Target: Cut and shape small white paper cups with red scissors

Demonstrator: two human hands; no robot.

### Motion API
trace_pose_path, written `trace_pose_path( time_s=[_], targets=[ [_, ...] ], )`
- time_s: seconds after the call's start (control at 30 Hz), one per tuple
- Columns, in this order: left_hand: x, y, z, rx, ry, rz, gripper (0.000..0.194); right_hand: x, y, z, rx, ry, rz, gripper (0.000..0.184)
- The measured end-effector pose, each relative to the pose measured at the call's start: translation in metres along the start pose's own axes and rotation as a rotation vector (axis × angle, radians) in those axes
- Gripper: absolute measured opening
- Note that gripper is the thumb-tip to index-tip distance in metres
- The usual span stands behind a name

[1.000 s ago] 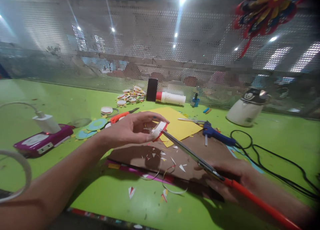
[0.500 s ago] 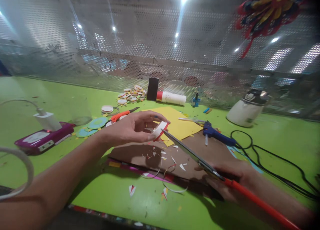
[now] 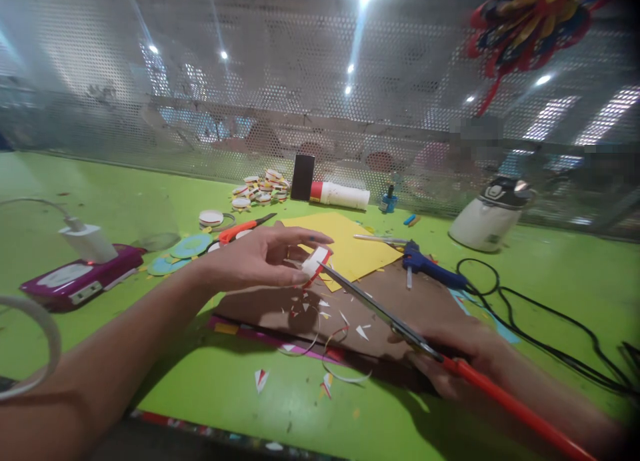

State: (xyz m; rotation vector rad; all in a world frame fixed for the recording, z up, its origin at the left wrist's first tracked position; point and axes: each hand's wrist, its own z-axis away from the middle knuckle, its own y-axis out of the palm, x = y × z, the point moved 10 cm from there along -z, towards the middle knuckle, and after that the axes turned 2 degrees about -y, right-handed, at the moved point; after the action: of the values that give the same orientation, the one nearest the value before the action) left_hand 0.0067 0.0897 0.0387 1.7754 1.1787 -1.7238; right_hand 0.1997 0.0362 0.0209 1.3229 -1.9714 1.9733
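Between the thumb and fingers of my left hand [image 3: 260,257] is a small round white paper piece with a red edge [image 3: 315,264]. My right hand [image 3: 460,347] grips long scissors with red handles [image 3: 380,314]. Their blade tips touch or nearly touch the paper piece's rim; which of the two I cannot tell. Below lies a brown board [image 3: 390,307] strewn with white and red paper scraps [image 3: 363,331] and thin curled strips. A yellow sheet [image 3: 350,247] rests on the board's far side.
A blue glue gun [image 3: 430,264] with a black cord lies right, near a white kettle-like container [image 3: 487,221]. Left are orange-handled scissors [image 3: 240,231], green paper discs [image 3: 190,246] and a purple power strip [image 3: 83,281]. Behind stand a phone [image 3: 303,177] and a pile of similar pieces [image 3: 263,189].
The whole view has shifted slightly. My left fingers have straightened a little over the paper piece, and the scissor tips stay at its rim.
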Motion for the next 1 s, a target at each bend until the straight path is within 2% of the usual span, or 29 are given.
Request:
trace_pose_path(
  time_s=[0.1,0.2,0.27,0.5,0.67,0.73,0.83,1.0],
  targets=[
    [0.003,0.003,0.001,0.063,-0.020,0.002,0.047,0.003,0.005,-0.001,0.100,-0.018,0.096,0.028],
    [0.001,0.006,0.001,0.107,-0.009,0.052,0.044,-0.006,0.009,0.001,0.152,0.023,0.113,0.024],
    [-0.002,0.007,0.001,0.109,0.005,0.070,0.042,-0.012,0.010,0.003,0.171,0.054,0.063,0.018],
    [-0.003,0.006,0.001,0.089,0.021,0.082,0.040,-0.011,0.011,0.003,0.215,0.116,-0.111,0.018],
    [0.000,-0.001,0.001,0.064,0.041,0.081,0.041,-0.007,0.003,0.006,0.173,0.062,-0.023,0.025],
    [0.001,-0.004,0.001,0.047,0.045,0.109,0.044,-0.010,0.002,0.008,0.172,0.069,-0.025,0.030],
    [0.000,-0.010,0.001,-0.012,0.068,0.158,0.045,-0.012,0.004,0.008,0.186,0.074,-0.076,0.028],
    [-0.002,-0.014,-0.001,-0.135,0.121,0.274,0.061,0.000,-0.004,0.003,0.022,-0.093,-0.005,0.042]
  ],
)
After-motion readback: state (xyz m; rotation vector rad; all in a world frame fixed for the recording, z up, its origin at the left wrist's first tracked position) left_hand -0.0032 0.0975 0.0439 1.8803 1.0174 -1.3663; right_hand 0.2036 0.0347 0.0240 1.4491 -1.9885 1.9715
